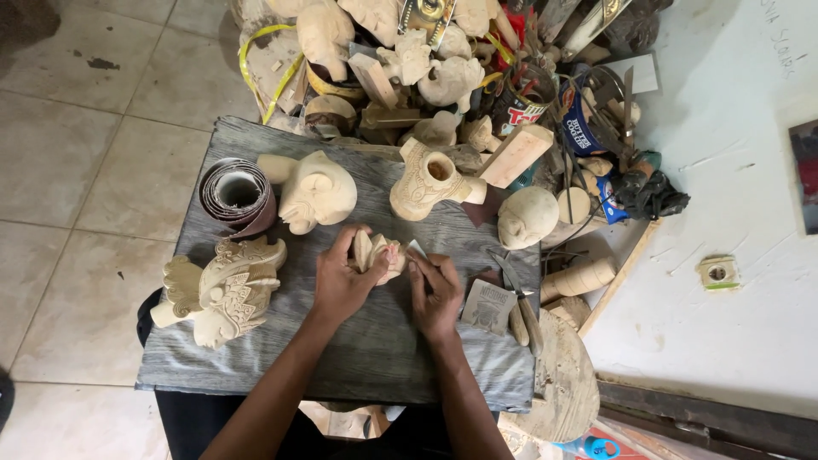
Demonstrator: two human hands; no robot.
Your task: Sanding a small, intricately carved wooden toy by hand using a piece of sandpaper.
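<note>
My left hand (341, 281) grips a small pale wood carving (379, 254) and holds it on the grey board (375, 349). My right hand (436, 298) pinches a small folded scrap of sandpaper (417, 250) against the carving's right side. Both hands rest near the middle of the board, close together. The carving's lower part is hidden behind my fingers.
On the board lie a roll of sandpaper (237, 194), a round-headed carving (315, 192), an ornate winged carving (226, 288), a carved vase figure (426, 181), a sandpaper square (488, 307) and two knives (521, 307). Several carvings and cans crowd the far edge. A white wall (724, 213) stands to the right.
</note>
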